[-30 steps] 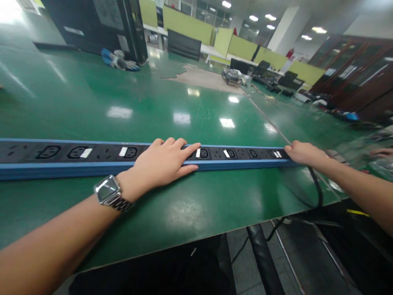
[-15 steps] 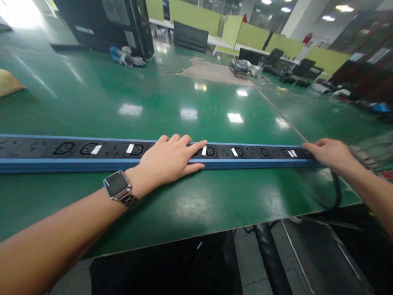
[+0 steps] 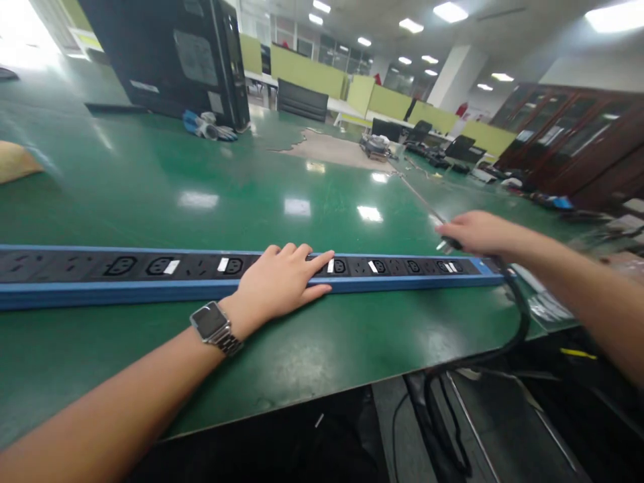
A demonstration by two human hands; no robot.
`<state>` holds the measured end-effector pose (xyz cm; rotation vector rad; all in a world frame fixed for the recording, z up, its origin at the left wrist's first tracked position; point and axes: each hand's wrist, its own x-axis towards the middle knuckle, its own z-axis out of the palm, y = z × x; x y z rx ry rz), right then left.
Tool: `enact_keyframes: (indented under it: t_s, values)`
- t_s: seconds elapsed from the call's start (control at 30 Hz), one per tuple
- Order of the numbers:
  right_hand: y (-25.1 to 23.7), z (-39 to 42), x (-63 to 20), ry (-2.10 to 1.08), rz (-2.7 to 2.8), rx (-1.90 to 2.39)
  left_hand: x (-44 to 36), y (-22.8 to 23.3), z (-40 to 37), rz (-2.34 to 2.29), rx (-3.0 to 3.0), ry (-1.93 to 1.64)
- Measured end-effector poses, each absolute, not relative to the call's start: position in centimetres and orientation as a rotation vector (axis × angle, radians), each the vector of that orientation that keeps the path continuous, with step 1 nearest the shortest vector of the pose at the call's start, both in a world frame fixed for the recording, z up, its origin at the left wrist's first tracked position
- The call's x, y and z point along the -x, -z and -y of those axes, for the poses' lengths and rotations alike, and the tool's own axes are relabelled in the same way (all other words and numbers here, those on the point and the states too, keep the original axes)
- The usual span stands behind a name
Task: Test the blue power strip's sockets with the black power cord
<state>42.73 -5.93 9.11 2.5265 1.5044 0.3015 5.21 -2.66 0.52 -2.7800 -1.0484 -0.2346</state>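
Observation:
A long power strip (image 3: 151,268) with blue sides and a black socket face lies across the green table (image 3: 302,355). My left hand (image 3: 282,282), with a watch on its wrist, rests flat on the strip's middle, fingers spread over the sockets. My right hand (image 3: 475,231) hovers just above the strip's right end. Its fingers are closed on a small dark tool (image 3: 445,245) with a pale tip; I cannot make out what kind. A thick black cable (image 3: 520,322) leaves the strip's right end and drops over the table edge.
A tall black cabinet (image 3: 176,60) stands at the back left, with blue and white gloves (image 3: 206,126) at its foot. A tan object (image 3: 15,161) lies at the left edge. A worn brown patch (image 3: 332,147) and clutter sit farther back. Cables hang below the near table edge.
My right hand has lifted off the strip's right end and moved up and slightly left, now gripping the small tool. My left hand has stayed on the strip.

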Motion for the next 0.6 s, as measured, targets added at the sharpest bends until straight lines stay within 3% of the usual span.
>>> enact_keyframes:
  t_s: [0.1,0.27,0.6]
  values:
    - [-7.0,5.1,-40.3,-0.054,-1.540,-2.314,-5.2,-0.4,2.7,1.076,2.794,0.259]
    - [-4.6,6.2,-39.9,-0.097,-1.385,-2.364,-5.1,-0.1,2.6,1.052,2.793,0.303]
    - [-5.0,5.3,-38.6,-0.090,-1.282,-2.489,-5.2,-0.4,2.8,1.079,2.803,0.225]
